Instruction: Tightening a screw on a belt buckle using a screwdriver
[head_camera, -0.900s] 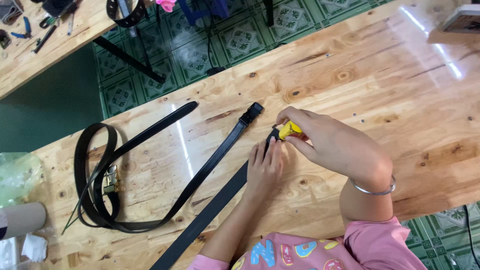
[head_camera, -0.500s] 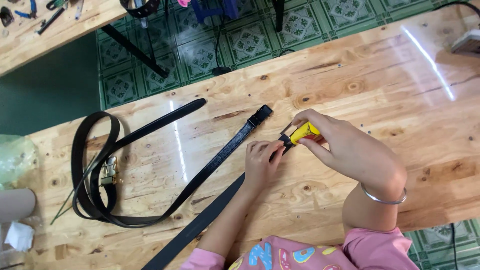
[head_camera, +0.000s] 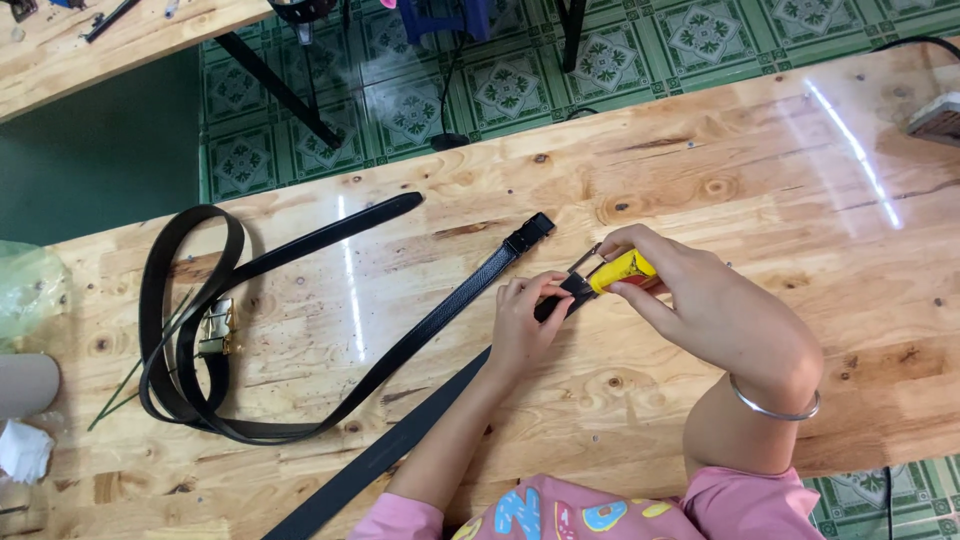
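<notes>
Pinching a yellow tube (head_camera: 622, 269) between its fingers, the right hand (head_camera: 715, 305) hides the tube's rear end. The left hand (head_camera: 522, 322) presses a black belt (head_camera: 400, 445) end onto the wooden counter (head_camera: 700, 160), fingers closed over it; the strap's other end runs off the frame's bottom edge.

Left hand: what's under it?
The left hand presses on the end of a black belt lying on the wooden table. The strap runs out toward the person. The right hand holds a yellow tube at that end. The belt tip under the fingers is covered.
</notes>
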